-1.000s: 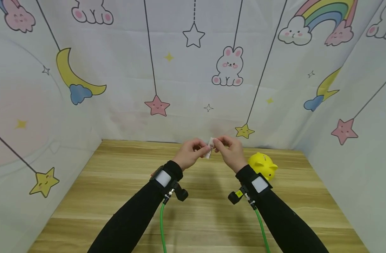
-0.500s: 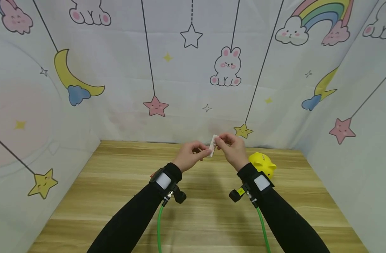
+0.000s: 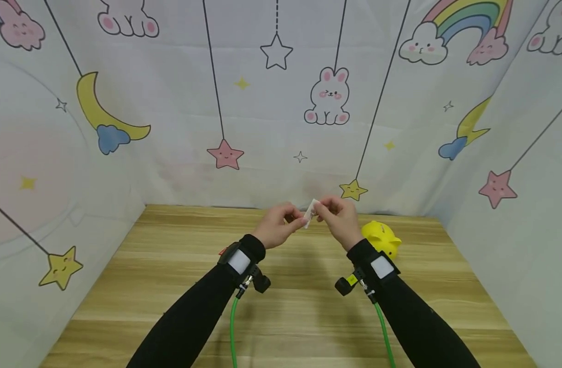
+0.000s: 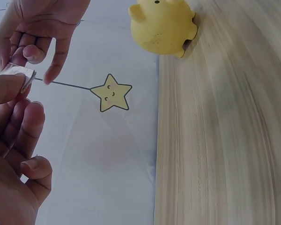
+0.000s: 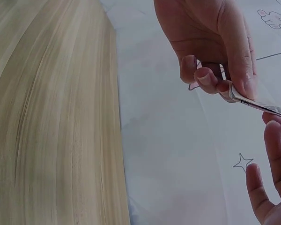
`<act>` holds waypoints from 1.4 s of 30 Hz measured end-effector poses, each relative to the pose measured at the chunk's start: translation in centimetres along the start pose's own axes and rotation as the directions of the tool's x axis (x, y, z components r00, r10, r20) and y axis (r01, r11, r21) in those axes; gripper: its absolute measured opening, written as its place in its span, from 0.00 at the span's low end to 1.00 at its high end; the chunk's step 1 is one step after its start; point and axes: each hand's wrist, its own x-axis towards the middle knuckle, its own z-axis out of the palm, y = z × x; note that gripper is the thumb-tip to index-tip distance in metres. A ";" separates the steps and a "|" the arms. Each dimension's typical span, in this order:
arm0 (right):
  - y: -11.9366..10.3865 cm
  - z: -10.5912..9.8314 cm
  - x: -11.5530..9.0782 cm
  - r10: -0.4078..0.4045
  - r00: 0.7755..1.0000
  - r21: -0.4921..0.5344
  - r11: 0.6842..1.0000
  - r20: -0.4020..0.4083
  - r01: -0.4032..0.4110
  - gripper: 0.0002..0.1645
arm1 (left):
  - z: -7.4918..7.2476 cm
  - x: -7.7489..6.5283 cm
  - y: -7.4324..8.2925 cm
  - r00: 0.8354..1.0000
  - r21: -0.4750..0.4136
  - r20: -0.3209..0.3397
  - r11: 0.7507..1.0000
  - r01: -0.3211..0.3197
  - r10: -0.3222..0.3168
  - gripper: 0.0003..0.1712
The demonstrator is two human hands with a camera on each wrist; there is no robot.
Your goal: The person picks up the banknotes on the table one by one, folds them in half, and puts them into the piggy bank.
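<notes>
Both hands are raised above the back of the table with a small white folded slip of paper (image 3: 310, 213) between them. Thumb and fingers of the left hand (image 3: 276, 226) pinch its lower left end. At the upper right end, the right hand (image 3: 342, 222) pinches the slip the same way. Seen edge-on in the right wrist view, the folded paper (image 5: 255, 103) has thin layers and some dark print. A yellow piggy bank (image 3: 382, 238) stands on the table just beyond the right wrist, partly covered by it, with a slot on its top.
The wooden table (image 3: 299, 317) ends at a white cloth backdrop (image 3: 179, 168) printed with stars, moons and rabbits, which also covers both sides. A bit of something orange-red (image 3: 223, 251) shows behind the left wrist. Green cables (image 3: 233, 327) run from the wrist cameras.
The slip of paper has tilted further to the right and shifted slightly that way. Both hands keep hold of it. The head view has turned slightly. The piggy bank stays put.
</notes>
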 end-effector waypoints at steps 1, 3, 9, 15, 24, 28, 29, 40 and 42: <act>0.1 -0.3 -0.1 0.004 1.000 0.002 1.000 0.003 -0.004 0.10 | 0.2 0.1 0.1 1.000 0.006 0.007 1.000 -0.005 0.005 0.08; 0.4 -0.8 -0.3 0.016 1.000 -0.002 1.000 0.008 -0.016 0.10 | 0.5 0.4 0.2 1.000 0.014 0.020 1.000 -0.015 0.014 0.08; 1.0 -2.4 -0.8 0.031 0.999 -0.011 0.999 0.013 -0.030 0.11 | 1.8 1.0 0.3 0.999 0.020 0.049 1.000 -0.020 0.019 0.08; 1.5 -4.2 -1.6 0.077 0.997 0.008 0.997 -0.004 -0.077 0.10 | 2.8 1.7 0.8 0.993 -0.067 0.118 0.998 0.003 0.005 0.09; 1.6 -6.9 -2.6 0.081 0.994 -0.035 0.996 -0.068 -0.084 0.10 | 5.0 3.4 1.1 0.986 -0.132 0.163 0.989 0.060 -0.039 0.11; 1.5 -8.9 -3.0 0.082 0.987 -0.089 0.992 -0.138 -0.095 0.11 | 6.2 4.5 1.6 0.985 -0.147 0.168 0.987 0.058 -0.033 0.13; 1.5 -9.5 -3.1 0.083 0.985 -0.101 0.990 -0.154 -0.099 0.11 | 6.4 4.8 1.7 0.986 -0.151 0.163 0.987 0.061 -0.036 0.14; 2.6 -14.3 -3.8 0.026 0.963 -0.353 0.927 -0.268 -0.123 0.14 | 11.4 7.2 1.0 0.986 0.046 0.146 0.996 0.078 -0.084 0.47; 3.2 -15.1 -3.8 0.007 0.957 -0.396 0.909 -0.291 -0.128 0.14 | 12.8 7.7 0.9 0.979 0.087 0.174 0.992 0.096 -0.110 0.51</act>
